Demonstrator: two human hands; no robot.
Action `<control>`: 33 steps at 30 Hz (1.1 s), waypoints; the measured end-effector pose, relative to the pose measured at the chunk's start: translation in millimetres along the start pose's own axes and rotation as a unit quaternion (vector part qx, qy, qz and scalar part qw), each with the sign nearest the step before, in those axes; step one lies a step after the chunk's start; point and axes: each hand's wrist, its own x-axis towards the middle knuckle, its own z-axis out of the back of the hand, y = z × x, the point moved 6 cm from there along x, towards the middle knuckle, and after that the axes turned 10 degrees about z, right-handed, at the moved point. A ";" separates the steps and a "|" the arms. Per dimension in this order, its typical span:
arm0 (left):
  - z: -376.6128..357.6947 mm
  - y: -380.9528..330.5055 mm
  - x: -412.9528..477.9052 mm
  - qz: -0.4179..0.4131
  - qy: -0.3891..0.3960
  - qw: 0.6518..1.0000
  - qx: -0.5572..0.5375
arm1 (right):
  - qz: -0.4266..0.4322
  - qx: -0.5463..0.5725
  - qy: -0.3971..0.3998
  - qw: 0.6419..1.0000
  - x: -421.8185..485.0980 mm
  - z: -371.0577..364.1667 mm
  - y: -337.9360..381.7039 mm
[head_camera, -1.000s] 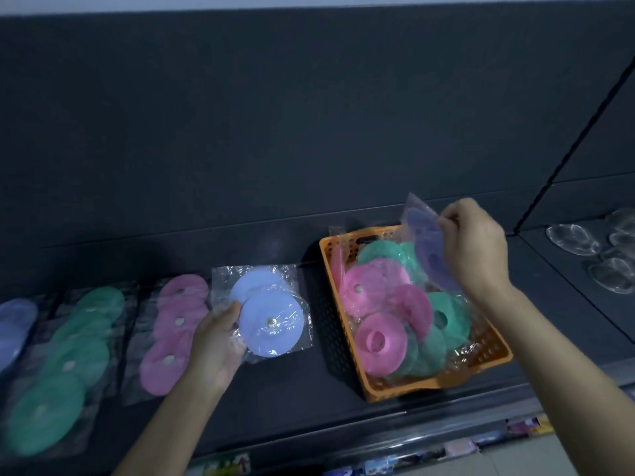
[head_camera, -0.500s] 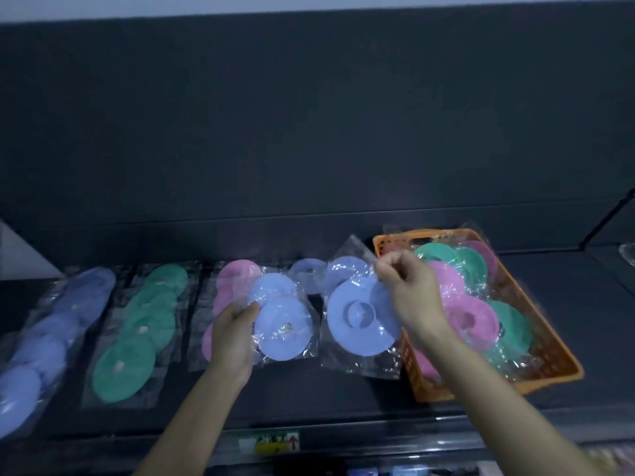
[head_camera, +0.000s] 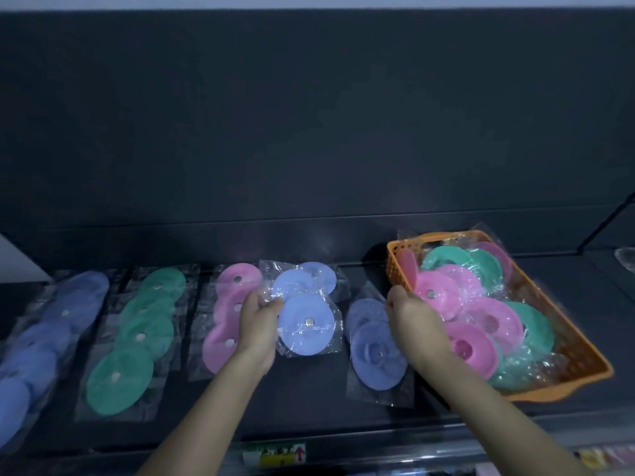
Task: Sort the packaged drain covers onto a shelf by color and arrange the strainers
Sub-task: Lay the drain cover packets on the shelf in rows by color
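The orange perforated plastic basket [head_camera: 580, 355] sits at the right of the dark shelf [head_camera: 309, 424]. It holds a loose heap of pink and green packs [head_camera: 446, 286]: soft round discs with a raised centre hole, each sealed in crinkly clear film.

Just beside the basket's left wall lies a darker blue pack [head_camera: 371, 352], its overlapping discs flat on the shelf in a clear bag. The right hand [head_camera: 415, 317] lies over the corner nearest the basket with its fingers curled downward. I cannot tell whether they pinch the film or merely rest on it.

Further left of the basket, the left hand [head_camera: 256, 324] is clamped on a pale blue pack [head_camera: 305, 324] by its film edge, thumb on top. The smooth discs face up, showing their small metal studs. Holding it by the film probably keeps the slippery bag from sliding, and I judge it is being kept ready to join the other blue pack.

Well left of the basket run the sorted lines: a pink row [head_camera: 237, 280], then a green row [head_camera: 137, 338], then a blue row [head_camera: 51, 321] farthest away. Each is shingled so that every disc shows. The two blue packs seem parked apart from their own colour, with much of the heap in the basket not yet sorted.
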 end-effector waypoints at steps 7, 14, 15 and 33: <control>-25.7 15.1 18.1 0.054 -0.002 0.997 0.062 | -0.039 -0.155 0.092 0.983 -6.2 0.2 -11.9; -34.3 -3.9 14.3 -0.088 -0.035 0.945 0.312 | -0.009 -0.206 0.133 0.969 0.2 -7.6 -1.2; -35.7 -6.2 12.7 -0.098 -0.040 0.933 0.343 | 0.005 -0.195 0.133 0.972 3.7 -10.2 1.3; -48.0 -4.7 12.8 -0.116 0.031 0.869 0.479 | 0.213 0.009 0.182 0.960 21.5 -83.9 45.6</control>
